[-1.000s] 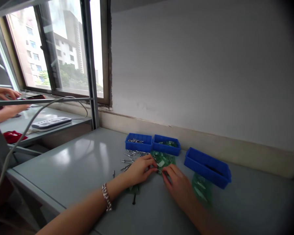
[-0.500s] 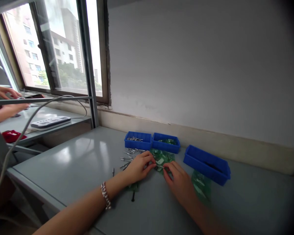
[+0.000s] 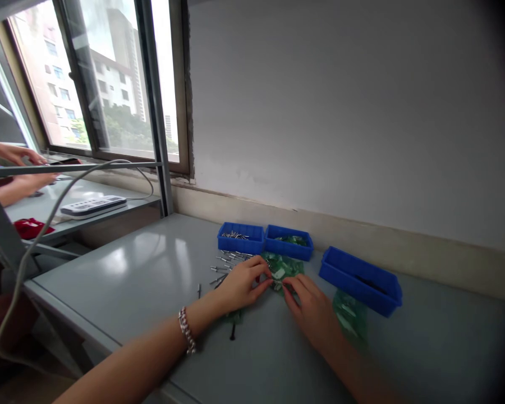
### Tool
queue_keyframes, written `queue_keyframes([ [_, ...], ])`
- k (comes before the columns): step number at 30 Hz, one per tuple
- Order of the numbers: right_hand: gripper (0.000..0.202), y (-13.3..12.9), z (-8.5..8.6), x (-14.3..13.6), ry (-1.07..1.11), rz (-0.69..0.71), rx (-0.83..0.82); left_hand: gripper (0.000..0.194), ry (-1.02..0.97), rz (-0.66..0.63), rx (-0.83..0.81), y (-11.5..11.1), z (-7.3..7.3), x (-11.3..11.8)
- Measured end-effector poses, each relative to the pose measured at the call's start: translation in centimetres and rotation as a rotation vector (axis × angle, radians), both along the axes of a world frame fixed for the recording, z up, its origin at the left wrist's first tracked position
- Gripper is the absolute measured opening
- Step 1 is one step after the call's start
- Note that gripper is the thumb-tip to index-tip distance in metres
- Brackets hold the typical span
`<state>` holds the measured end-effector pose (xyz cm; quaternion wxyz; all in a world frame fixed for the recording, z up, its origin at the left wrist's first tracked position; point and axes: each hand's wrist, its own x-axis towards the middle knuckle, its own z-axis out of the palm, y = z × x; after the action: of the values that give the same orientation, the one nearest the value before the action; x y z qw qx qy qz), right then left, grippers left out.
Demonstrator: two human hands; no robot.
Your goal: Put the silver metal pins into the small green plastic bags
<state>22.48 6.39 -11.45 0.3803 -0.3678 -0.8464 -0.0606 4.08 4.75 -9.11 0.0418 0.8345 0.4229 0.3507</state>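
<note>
My left hand [image 3: 247, 282] is closed in a pinch, thumb against fingertips. It meets my right hand [image 3: 313, 307], which also pinches, over a green plastic bag [image 3: 292, 266]. Between the fingertips is a thin silver metal pin [image 3: 279, 281], mostly covered by the fingers. Several similar silver pins [image 3: 224, 268], each with a thicker section, lie loose beyond my left hand. One silver pin [image 3: 199, 290] lies apart to the left. A black screw [image 3: 233, 331] sticks out near another green bag [image 3: 235, 317] under my left wrist.
Toward the wall stand a blue bin [image 3: 240, 245] of small metal pieces, a blue bin [image 3: 288, 251] with green bags, and a longer blue bin [image 3: 359, 288] holding dark pieces. A green bag [image 3: 350, 315] lies right. Another person's hands [image 3: 29, 178] are beyond the metal frame [image 3: 163, 185].
My fingertips have come closer together, and less of the silver pin shows between them. The whole view has shifted slightly; the bins and loose pins stay in place.
</note>
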Motion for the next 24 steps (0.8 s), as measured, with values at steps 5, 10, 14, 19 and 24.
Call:
queue_keyframes([
  [5, 0.023, -0.06, 0.00, -0.01, 0.014, 0.007, 0.001, 0.014, -0.021, -0.008, 0.009, -0.04, 0.04, 0.01],
  [10, 0.023, -0.10, 0.07, -0.02, 0.012, -0.002, 0.028, 0.010, -0.043, -0.025, -0.001, -0.16, 0.06, 0.03],
  [14, 0.023, -0.09, 0.17, -0.02, 0.007, 0.013, 0.034, 0.008, -0.044, -0.034, -0.011, -0.25, 0.03, 0.00],
  [19, 0.020, -0.12, 0.14, 0.02, 0.015, 0.018, 0.003, 0.007, -0.052, -0.045, -0.016, -0.27, 0.08, -0.06],
  [24, 0.019, -0.17, 0.21, 0.00, 0.044, 0.029, 0.029, 0.007, -0.045, -0.039, -0.012, -0.16, -0.02, -0.05],
])
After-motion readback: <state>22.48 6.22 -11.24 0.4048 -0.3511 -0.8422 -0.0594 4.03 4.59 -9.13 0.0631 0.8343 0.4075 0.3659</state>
